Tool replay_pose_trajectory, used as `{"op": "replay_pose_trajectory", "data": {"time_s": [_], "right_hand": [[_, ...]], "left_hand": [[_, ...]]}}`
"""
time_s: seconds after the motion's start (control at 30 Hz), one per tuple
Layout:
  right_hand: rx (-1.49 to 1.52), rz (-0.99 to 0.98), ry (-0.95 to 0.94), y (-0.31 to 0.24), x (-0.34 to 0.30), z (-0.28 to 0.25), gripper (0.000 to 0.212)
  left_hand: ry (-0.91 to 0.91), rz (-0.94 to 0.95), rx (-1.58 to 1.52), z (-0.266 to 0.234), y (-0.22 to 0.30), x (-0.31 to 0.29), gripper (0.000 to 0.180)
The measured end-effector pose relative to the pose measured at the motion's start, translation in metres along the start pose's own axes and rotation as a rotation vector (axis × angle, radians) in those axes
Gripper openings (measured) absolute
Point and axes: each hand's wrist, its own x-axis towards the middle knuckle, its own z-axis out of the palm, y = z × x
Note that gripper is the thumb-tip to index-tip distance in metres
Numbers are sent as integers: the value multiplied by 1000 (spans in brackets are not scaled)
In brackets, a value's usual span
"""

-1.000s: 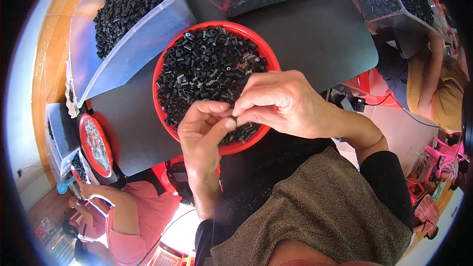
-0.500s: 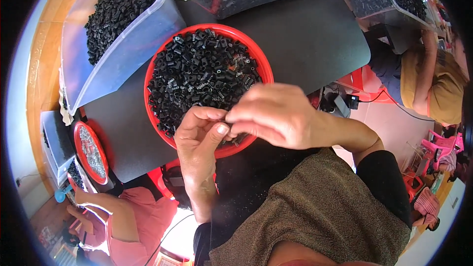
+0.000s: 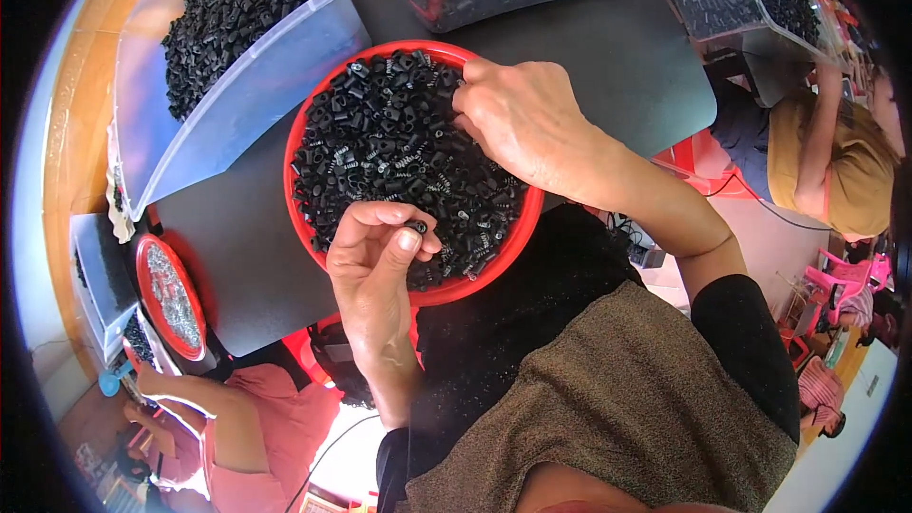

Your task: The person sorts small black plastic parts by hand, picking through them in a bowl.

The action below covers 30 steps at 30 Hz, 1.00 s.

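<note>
1. Far left: a second red bowl (image 3: 169, 296) of grey bits, beside a co-worker's arm (image 3: 204, 397).
2. My left hand (image 3: 372, 271): thumb and fingers pinched on one small black part (image 3: 416, 226), over the near rim of the red bowl (image 3: 306, 228).
3. My right hand (image 3: 522, 119): fingers curled down into the bowl's black parts (image 3: 399, 152); grip not visible, can't tell.

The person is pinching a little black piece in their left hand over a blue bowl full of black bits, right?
Not quite: the bowl is red, not blue, as the head view shows. The left hand does pinch a small black piece over it, and it is full of black bits.
</note>
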Motion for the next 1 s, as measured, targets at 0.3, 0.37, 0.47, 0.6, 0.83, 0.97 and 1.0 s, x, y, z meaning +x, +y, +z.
{"op": "replay_pose_trajectory", "data": {"time_s": [0.3, 0.37, 0.47, 0.6, 0.83, 0.97, 1.0], "right_hand": [[304, -58, 184, 3, 1, -1, 10], [491, -33, 163, 4, -1, -8, 11], [787, -8, 112, 2, -3, -18, 11], [1250, 82, -69, 0, -5, -26, 9], [1356, 18, -178, -9, -12, -28, 6], [1363, 22, -191, -11, -14, -26, 5], [1374, 23, -168, -11, -15, -24, 5]], "left_hand": [[37, 25, 25, -5, 3, 6, 16], [30, 31, 66, -2, 3, 8, 15], [13, 52, 123, 1, 0, 12, 15], [69, 70, 128, 6, -3, 17, 14], [75, 155, 186, 13, -7, 17, 14], [88, 162, 214, 17, -7, 18, 14], [87, 157, 230, 14, -8, 18, 14]]}}
